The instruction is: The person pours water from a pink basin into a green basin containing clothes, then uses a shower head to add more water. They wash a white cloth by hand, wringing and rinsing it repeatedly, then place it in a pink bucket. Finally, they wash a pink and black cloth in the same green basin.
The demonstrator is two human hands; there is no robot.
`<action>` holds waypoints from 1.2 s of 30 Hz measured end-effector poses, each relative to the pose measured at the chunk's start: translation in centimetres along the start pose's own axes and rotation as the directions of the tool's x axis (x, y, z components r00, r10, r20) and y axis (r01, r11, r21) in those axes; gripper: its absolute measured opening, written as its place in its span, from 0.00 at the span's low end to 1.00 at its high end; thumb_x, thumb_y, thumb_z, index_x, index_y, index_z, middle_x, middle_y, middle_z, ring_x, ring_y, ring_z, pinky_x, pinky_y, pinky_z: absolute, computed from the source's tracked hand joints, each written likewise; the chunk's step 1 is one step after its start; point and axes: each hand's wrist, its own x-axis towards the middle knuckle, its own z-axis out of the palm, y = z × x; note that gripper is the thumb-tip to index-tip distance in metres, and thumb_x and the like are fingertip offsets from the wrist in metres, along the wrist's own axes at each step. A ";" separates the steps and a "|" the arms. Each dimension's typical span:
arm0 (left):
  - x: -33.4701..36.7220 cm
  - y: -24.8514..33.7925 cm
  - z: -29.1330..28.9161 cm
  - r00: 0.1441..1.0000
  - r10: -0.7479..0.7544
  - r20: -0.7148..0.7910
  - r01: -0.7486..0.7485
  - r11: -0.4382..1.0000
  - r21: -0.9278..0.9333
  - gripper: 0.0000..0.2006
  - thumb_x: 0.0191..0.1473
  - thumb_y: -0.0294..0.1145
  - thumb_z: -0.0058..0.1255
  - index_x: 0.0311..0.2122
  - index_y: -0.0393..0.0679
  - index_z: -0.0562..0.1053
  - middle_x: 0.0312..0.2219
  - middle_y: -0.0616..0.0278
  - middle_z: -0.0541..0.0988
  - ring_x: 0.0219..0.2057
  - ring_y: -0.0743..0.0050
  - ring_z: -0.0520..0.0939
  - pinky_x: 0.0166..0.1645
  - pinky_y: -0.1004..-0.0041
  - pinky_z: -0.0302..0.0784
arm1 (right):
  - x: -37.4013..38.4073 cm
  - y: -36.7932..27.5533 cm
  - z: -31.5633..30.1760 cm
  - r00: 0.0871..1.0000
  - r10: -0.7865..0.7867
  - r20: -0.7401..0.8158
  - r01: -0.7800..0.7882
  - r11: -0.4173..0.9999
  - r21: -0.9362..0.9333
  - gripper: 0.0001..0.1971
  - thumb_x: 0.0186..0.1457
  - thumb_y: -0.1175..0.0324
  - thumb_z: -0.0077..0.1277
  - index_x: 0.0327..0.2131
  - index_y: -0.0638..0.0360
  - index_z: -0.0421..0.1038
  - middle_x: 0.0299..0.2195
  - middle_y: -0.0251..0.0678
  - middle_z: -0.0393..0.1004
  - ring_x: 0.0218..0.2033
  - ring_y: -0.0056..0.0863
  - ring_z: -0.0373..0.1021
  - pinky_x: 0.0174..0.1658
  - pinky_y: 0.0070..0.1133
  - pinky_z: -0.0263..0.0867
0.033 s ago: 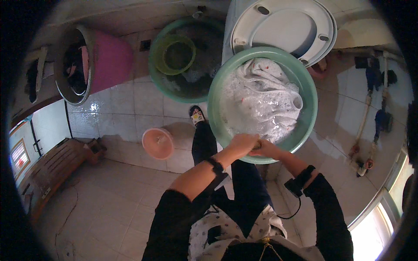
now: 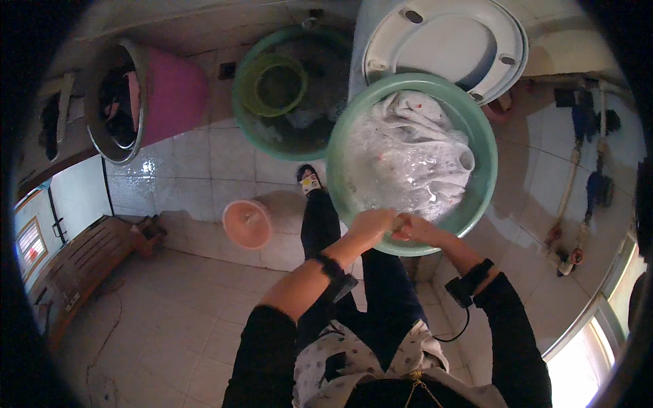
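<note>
Right hand (image 2: 417,230): edging its fingers slightly toward 12 o'clock since the earlier frame, while the cloth (image 2: 425,160) is lying much as it was.
Right grip: curling inward around the basin's (image 2: 483,166) 6 o'clock; I am not able to tell how tightly it is closing, or on what.
Left hand (image 2: 371,226): bending its fingers toward the right ones near 7 o'clock, its back facing me; whether it is gripping anything, I cannot tell.
Cloth: sitting wet and bunched inside the basin, spreading from the middle toward 12 and 4 o'clock.
Suds (image 2: 359,173): gathering mostly toward the basin's 9 o'clock.
Tub (image 2: 253,139): standing at 10 o'clock from the basin, holding dark water.
Handling: I am favouring short, paired movements, with both hands working inside the rim so drips are falling back in.
Straps (image 2: 333,266): hugging both wrists; I am advising keeping them above the water.
Risk: I am judging that soapy fingers are gripping poorly, so gathering a thick fold is beating pinching an edge.
</note>
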 end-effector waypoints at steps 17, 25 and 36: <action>-8.0 -13.7 -8.9 0.759 -0.170 -0.629 0.208 0.978 -0.013 0.20 0.50 0.20 0.49 0.51 0.40 0.67 0.42 0.53 0.74 0.36 0.62 0.77 0.42 0.70 0.74 | 7.1 1.0 -5.7 0.520 -0.190 -0.833 -0.098 0.955 -0.279 0.31 0.42 0.63 0.58 0.53 0.58 0.64 0.41 0.47 0.72 0.42 0.43 0.71 0.45 0.32 0.67; 10.8 0.5 -3.0 0.981 0.186 -0.056 -0.148 0.902 0.406 0.33 0.47 0.33 0.57 0.59 0.64 0.61 0.60 0.53 0.55 0.59 0.38 0.57 0.56 0.40 0.56 | -3.9 -0.5 -0.9 0.560 -0.642 -0.524 0.389 0.762 -0.518 0.20 0.46 0.66 0.57 0.46 0.54 0.71 0.48 0.43 0.69 0.40 0.45 0.70 0.46 0.34 0.66; 16.8 -9.1 5.0 0.866 -0.495 0.070 0.443 0.826 0.348 0.19 0.55 0.44 0.46 0.50 0.49 0.71 0.48 0.46 0.71 0.48 0.50 0.73 0.57 0.56 0.61 | 8.5 7.9 -7.9 0.608 -0.136 -0.782 -0.413 0.787 -0.459 0.43 0.43 0.69 0.58 0.61 0.56 0.44 0.62 0.53 0.45 0.59 0.56 0.52 0.55 0.41 0.59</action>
